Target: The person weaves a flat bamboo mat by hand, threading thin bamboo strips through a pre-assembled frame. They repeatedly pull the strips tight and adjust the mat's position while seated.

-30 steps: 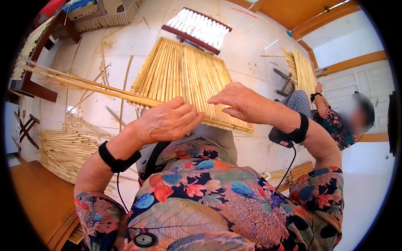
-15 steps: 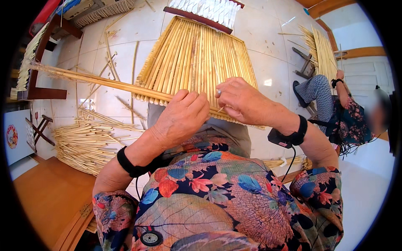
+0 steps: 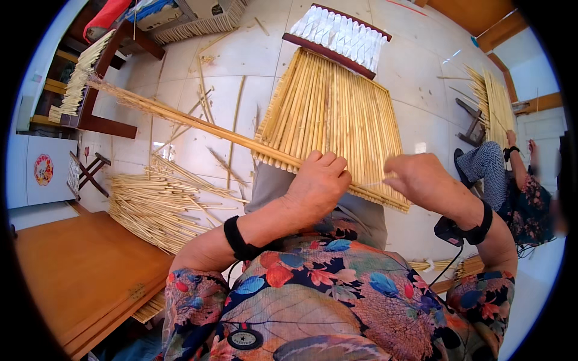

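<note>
A mat of pale yellow straw stalks lies on the tiled floor in front of my knees. Across its near edge runs a long bundle of stalks that reaches far out to the left. My left hand is closed over this bundle at the mat's near edge. My right hand hovers just right of it at the same edge, fingers pinched on a thin thread that runs between the two hands. Black bands sit on both wrists.
A heap of loose stalks lies on the floor at left beside a wooden panel. A wooden block wrapped in white cord stands behind the mat. Another person sits at right near a second straw mat.
The view has tipped down, so the mat looks closer. My left hand has slid right along the bundle to the mat's edge. My right hand has moved right, away from the left.
</note>
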### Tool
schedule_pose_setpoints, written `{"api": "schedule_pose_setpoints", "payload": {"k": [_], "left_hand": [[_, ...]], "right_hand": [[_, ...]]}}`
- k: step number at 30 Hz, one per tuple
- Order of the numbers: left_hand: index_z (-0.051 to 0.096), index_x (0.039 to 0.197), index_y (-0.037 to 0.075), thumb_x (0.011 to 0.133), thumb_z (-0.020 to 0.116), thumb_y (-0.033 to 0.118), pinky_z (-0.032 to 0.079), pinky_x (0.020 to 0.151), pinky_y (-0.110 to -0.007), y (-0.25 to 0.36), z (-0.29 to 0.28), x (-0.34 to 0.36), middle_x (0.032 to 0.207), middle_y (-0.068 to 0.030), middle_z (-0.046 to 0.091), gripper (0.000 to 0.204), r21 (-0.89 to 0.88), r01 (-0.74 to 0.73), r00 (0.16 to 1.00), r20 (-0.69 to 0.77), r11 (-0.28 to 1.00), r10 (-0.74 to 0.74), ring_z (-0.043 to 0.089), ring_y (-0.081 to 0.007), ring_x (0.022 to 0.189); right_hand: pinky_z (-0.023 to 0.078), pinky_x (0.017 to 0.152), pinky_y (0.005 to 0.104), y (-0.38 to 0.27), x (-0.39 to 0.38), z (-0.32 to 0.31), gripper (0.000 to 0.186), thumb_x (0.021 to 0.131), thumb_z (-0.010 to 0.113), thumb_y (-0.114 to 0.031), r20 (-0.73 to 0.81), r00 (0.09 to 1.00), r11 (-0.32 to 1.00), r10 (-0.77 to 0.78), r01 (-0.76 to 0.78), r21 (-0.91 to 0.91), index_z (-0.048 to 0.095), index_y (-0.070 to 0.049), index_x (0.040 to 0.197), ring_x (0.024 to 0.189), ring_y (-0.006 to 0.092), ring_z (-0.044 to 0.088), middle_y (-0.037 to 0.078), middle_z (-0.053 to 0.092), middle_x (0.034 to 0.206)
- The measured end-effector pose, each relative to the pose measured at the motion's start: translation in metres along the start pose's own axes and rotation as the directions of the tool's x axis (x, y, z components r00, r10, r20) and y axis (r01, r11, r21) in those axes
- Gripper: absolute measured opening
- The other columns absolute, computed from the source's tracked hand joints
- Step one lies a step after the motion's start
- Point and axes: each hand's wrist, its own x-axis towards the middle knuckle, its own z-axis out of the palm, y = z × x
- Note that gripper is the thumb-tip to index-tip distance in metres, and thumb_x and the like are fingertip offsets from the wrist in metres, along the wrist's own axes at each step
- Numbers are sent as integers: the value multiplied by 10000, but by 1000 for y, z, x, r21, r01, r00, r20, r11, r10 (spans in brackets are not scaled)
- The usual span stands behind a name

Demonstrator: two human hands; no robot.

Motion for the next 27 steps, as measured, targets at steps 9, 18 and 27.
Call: {"api": "schedule_pose_setpoints", "payload": {"k": [9,18,27], "left_hand": [[594,771,61,728,590,149,400,721,-365,5,2,1,814,-62,498,98,-58,-76,997,17,995,78,512,-242,818],[613,745,100,712,604,160,387,718,-364,7,-1,1,808,-44,518,69,-101,-5,999,50,995,11,515,-229,821],[662,756,121,732,607,176,380,746,-349,9,-6,-2,839,-20,528,81,-121,44,989,147,992,-26,511,-206,874]], "right_hand": [[490,681,301,1,13,31,242,952,588,-214,-161,966,346,-203,225,911,603,-31,793,768,148,604,65,644,790],[432,618,220,-33,8,33,265,1001,541,-215,75,996,85,44,-79,993,568,-41,802,661,69,501,-3,554,730],[418,618,215,-63,10,15,276,991,561,-191,20,996,252,87,-41,967,566,-17,777,672,55,470,-24,528,724]]}}
